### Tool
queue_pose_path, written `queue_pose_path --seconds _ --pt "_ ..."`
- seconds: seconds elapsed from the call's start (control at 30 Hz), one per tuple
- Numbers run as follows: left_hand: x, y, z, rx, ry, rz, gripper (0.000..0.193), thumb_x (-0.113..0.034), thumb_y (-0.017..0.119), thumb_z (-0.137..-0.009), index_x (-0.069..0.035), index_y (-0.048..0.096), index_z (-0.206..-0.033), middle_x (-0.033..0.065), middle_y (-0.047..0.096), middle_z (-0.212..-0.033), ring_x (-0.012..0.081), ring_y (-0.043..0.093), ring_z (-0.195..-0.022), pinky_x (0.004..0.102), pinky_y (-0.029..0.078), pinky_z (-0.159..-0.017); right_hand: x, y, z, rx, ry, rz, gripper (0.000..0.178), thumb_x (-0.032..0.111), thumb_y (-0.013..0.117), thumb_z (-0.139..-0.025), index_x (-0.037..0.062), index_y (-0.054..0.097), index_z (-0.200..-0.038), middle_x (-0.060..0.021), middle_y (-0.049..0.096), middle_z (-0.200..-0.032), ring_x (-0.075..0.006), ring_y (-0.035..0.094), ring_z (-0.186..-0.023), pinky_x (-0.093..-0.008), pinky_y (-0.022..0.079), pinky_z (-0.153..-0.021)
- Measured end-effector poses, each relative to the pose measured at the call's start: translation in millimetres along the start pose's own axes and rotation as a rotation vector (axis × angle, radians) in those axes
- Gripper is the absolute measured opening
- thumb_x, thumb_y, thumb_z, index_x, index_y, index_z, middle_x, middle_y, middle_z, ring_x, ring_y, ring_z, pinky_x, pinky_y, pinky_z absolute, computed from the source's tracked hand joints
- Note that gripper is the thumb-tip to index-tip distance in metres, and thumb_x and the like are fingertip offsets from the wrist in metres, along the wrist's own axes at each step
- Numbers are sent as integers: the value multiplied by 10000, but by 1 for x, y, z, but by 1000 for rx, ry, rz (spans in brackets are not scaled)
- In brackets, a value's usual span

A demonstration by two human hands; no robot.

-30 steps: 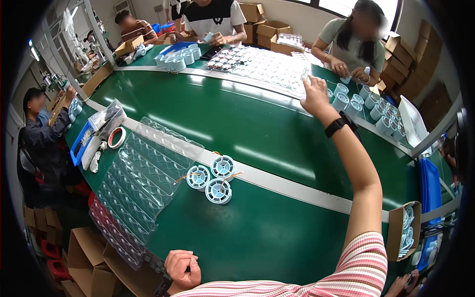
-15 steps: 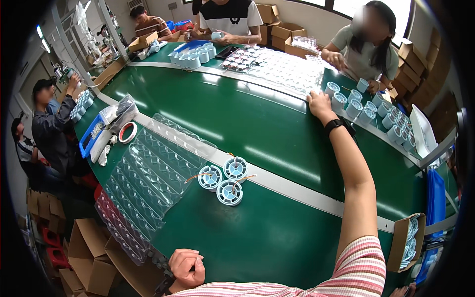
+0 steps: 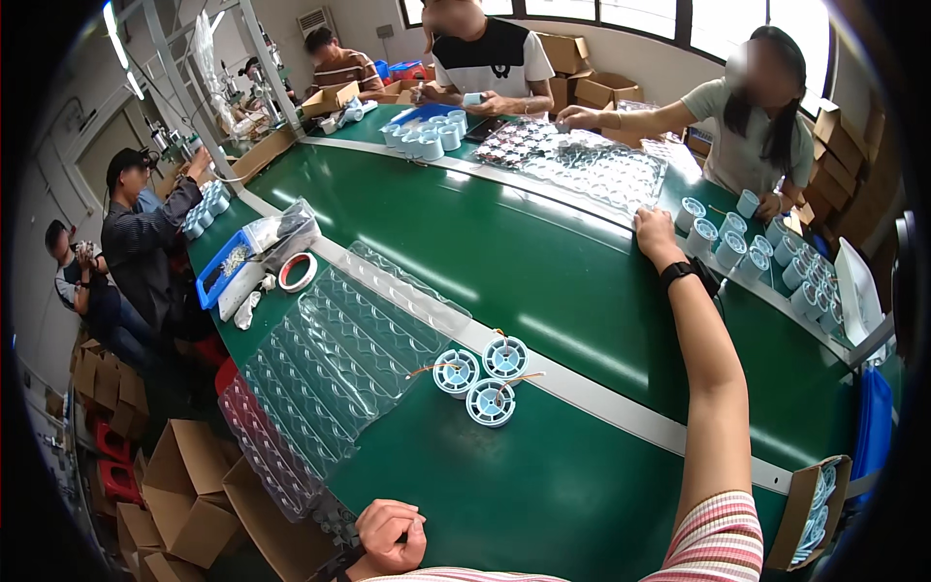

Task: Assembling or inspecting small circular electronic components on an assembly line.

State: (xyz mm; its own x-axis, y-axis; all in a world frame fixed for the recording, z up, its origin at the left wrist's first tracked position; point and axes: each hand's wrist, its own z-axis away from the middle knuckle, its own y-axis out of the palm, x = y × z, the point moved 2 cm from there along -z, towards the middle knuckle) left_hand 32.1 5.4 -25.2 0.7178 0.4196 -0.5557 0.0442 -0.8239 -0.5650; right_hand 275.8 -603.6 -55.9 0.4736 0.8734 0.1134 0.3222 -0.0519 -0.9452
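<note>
My right hand (image 3: 656, 235) reaches across the green conveyor belt and rests at its far rail, fingers forward and loosely bent, with no object visible in it. Just right of it stand light-blue plastic spools (image 3: 702, 236) in a group. At the near edge of the bench, my left hand (image 3: 391, 536) is curled into a loose fist, with nothing visible in it. Three light-blue round motor-like parts (image 3: 490, 402) with dark windings and orange wires stand together on the near bench. A clear moulded blister tray (image 3: 320, 359) lies to their left.
A tape roll (image 3: 298, 273) and a blue bin (image 3: 225, 269) lie at left. A cardboard box of light-blue parts (image 3: 813, 514) stands at right. Across the belt, a co-worker's arm (image 3: 630, 119) extends over a filled tray (image 3: 572, 160). Open cartons (image 3: 189, 495) sit below left.
The whole view has shifted, so things appear further right. The co-worker opposite has stretched an arm out over the tray of parts. My two hands keep nearly the same places.
</note>
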Motion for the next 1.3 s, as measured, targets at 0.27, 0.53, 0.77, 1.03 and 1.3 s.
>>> queue_pose_path --seconds 0.27,0.53,0.77,1.03,1.3 --pt "1 0 2 8 -8 20 152 -22 645 -764 -61 560 -645 49 667 -719 246 676 -706 337 538 -620 38 -56 60 -34 75 169 533 321 551 -1004 39 458 -1448 -286 522 -1379 -465 505 -1264 -478 427 -1064" --pt "0 -2 -3 28 -20 20 179 -11 633 -772 -52 530 -631 67 656 -708 250 663 -701 336 524 -603 174 -173 178 207 -985 -605 861 463 788 -829 92 398 -1502 -207 376 -1520 -422 415 -1350 -492 363 -1127" --pt "0 1 -3 69 -14 40 144 -22 624 -766 -48 546 -647 59 650 -727 261 662 -718 351 526 -616 228 -148 230 233 -1276 -457 937 579 839 -692 222 474 -1478 -169 372 -1538 -363 461 -1308 -521 347 -1118" --pt "2 2 0 83 -7 10 122 1 584 -789 -35 510 -700 105 625 -725 292 626 -711 372 494 -610 243 -133 238 203 -1249 -493 844 593 781 -763 221 497 -1465 -146 383 -1546 -341 468 -1301 -527 338 -1115" --pt "-1 -5 1 62 -10 12 98 -1 619 -769 -42 562 -701 93 643 -761 287 643 -712 373 514 -619 230 -194 268 61 -1262 -652 693 519 753 -823 173 558 -1391 -143 444 -1502 -340 467 -1331 -570 338 -1121"
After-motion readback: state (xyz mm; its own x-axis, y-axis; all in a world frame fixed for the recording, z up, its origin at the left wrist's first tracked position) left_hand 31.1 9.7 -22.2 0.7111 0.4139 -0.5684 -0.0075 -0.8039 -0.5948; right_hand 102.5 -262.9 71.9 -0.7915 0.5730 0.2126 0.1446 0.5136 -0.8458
